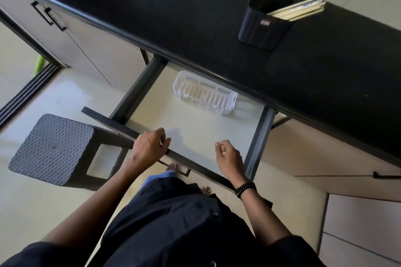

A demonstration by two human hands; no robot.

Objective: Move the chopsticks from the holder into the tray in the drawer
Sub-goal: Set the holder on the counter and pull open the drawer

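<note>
Several pale wooden chopsticks lean out of a black holder standing on the black countertop. Below the counter a drawer is pulled out, and a white slotted tray lies at its back, holding nothing. My left hand grips the top edge of the drawer's dark front panel. Over the drawer's pale floor, my right hand hovers with its fingers loosely curled and nothing in it.
A dark woven-pattern stool stands on the floor left of the drawer. Cabinet doors with black handles are at the upper left, more cabinet fronts at the lower right. My feet show under the drawer front.
</note>
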